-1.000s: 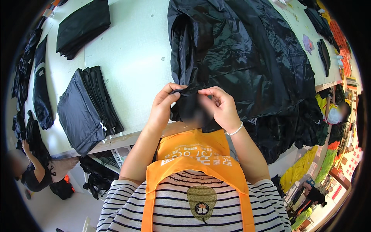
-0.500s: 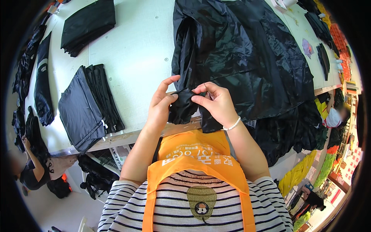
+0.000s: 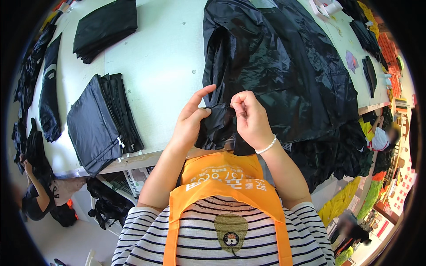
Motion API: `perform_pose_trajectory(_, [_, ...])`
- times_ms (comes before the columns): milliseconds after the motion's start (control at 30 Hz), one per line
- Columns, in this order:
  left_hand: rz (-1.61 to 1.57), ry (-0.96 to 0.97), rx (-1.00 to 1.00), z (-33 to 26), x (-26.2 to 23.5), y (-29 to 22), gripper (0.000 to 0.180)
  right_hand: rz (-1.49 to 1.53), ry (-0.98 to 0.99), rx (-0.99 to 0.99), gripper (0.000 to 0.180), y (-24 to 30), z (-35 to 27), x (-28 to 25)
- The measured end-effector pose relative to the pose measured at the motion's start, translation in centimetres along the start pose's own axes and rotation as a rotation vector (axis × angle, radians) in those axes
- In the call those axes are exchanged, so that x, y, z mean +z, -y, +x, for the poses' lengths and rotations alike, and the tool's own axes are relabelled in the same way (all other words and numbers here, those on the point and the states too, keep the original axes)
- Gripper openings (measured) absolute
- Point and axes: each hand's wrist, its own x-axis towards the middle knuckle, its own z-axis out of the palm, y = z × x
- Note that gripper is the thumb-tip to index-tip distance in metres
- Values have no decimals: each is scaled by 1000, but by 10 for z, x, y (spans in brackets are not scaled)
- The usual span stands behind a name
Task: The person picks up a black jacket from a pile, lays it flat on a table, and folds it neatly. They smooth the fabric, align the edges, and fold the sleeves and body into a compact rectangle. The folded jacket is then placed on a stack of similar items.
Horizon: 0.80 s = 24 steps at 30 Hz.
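A large glossy black garment (image 3: 284,66) is spread over the white table (image 3: 164,53) in front of me. One black end of cloth (image 3: 218,119) hangs at the table's near edge. My left hand (image 3: 189,121) pinches that cloth under its thumb, index finger stretched upward. Just right of it, my right hand (image 3: 252,119), with a white bead bracelet at the wrist, is closed in a pinch close to the cloth's edge. What sits between its fingertips, if anything, is too small to make out.
Folded black garments (image 3: 95,124) lie in a stack at the left, with another black stack (image 3: 105,30) farther back. More black cloth (image 3: 328,153) hangs below the table's right edge. A white holder (image 3: 320,9) stands at the far right. Other people are at both sides.
My right hand has turned and drawn its fingers in, lifting slightly off the cloth. The left hand has shifted a little to the right in the picture, still pinching.
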Motion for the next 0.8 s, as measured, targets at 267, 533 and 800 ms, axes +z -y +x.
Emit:
perform_pose_trajectory(267, [132, -47, -42, 7, -16, 11, 30, 223, 26, 78, 5, -3, 8, 7])
perform_pose_trajectory(533, [501, -75, 6, -7, -9, 9, 18, 750, 346, 688, 4, 3, 18, -7])
perform_pose_trajectory(800, [1308, -179, 546, -3, -1, 13, 5, 298, 448, 411, 12, 15, 15, -8])
